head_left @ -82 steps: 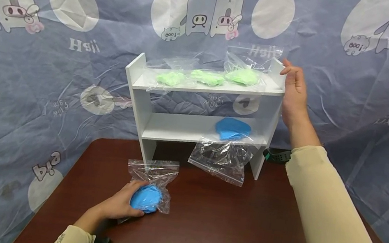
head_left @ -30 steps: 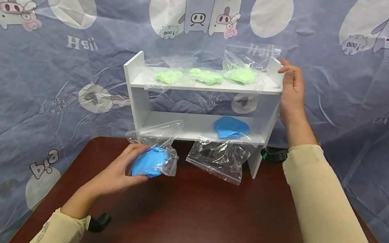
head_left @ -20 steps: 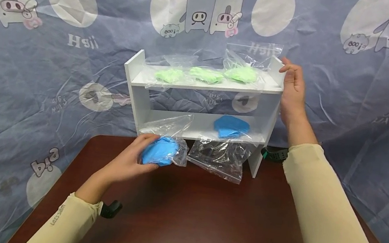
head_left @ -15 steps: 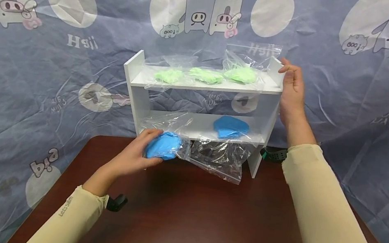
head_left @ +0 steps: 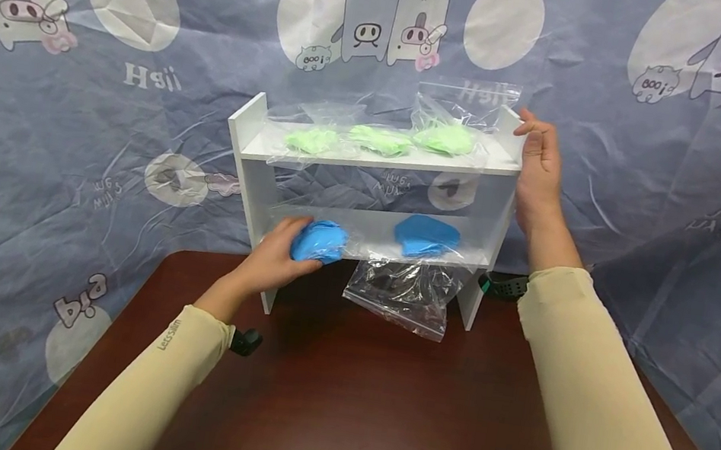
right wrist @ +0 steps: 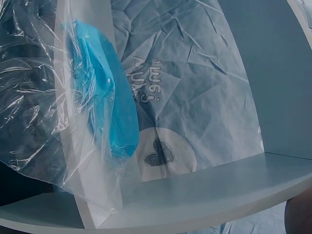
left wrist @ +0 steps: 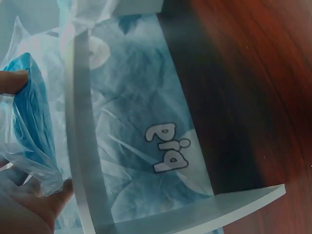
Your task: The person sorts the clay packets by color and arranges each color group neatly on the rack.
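My left hand (head_left: 274, 257) grips a clear zip bag holding a bright blue bundle (head_left: 320, 242), thumb below and fingers on its far side. It is at the front of the lower board, on the left of a white two-tier shelf (head_left: 369, 165). In the left wrist view, the bagged blue bundle (left wrist: 33, 112) sits between thumb and fingers beside the board's edge. My right hand (head_left: 540, 175) holds the shelf's right side panel near the top. A second blue bundle (head_left: 426, 236) lies on the lower board's right, its clear bag (head_left: 401, 292) hanging over the front edge.
Three clear bags with pale green bundles, left (head_left: 312, 141), middle (head_left: 380, 140) and right (head_left: 445, 138), lie along the top board. The shelf stands on a dark red-brown table (head_left: 376, 412). A patterned grey-blue cloth (head_left: 102, 142) hangs behind.
My left hand has lifted the bagged blue bundle from the table and carried it up, forward and right to the lower board. The right hand has kept its hold on the side panel.
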A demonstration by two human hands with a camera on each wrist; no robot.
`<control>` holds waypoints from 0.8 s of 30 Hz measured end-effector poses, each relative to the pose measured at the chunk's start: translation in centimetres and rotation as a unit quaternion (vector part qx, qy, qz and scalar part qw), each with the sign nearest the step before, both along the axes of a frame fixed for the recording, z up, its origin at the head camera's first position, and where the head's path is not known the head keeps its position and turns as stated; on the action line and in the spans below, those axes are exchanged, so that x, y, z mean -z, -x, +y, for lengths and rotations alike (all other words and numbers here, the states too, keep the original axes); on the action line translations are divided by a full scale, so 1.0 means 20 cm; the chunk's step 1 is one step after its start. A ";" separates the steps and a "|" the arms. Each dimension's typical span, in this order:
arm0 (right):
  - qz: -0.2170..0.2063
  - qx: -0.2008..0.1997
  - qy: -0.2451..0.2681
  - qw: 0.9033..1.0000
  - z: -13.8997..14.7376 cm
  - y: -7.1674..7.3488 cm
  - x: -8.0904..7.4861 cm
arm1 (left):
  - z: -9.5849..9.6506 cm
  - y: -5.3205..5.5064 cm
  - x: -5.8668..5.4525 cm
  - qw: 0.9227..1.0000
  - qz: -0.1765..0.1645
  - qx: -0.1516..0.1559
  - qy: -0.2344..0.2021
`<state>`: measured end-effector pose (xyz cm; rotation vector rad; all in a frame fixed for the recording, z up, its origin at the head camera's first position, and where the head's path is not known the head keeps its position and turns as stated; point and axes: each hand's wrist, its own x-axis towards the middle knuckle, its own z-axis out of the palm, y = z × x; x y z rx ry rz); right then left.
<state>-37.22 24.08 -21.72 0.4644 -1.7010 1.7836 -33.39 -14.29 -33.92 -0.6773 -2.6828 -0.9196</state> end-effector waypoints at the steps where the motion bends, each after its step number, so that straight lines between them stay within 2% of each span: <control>1: -0.003 -0.001 -0.001 1.000 0.00 0.00 0.00 | 0.01 0.02 0.00 1.000 -0.001 -0.004 0.007; 5: -0.012 0.005 -0.001 1.000 0.00 0.00 0.00 | 0.03 0.10 0.00 1.000 -0.008 -0.010 0.018; 12: -0.010 0.008 -0.001 1.000 -0.01 0.01 0.01 | 0.08 0.20 0.00 0.999 -0.031 -0.014 -0.004; 18: -0.018 0.012 -0.009 1.000 -0.01 0.00 0.02 | 0.11 0.25 0.04 0.999 -0.042 -0.016 -0.003; 24: -0.011 0.010 -0.005 1.000 0.00 0.01 0.02 | 0.14 0.27 0.03 0.999 -0.048 -0.023 0.003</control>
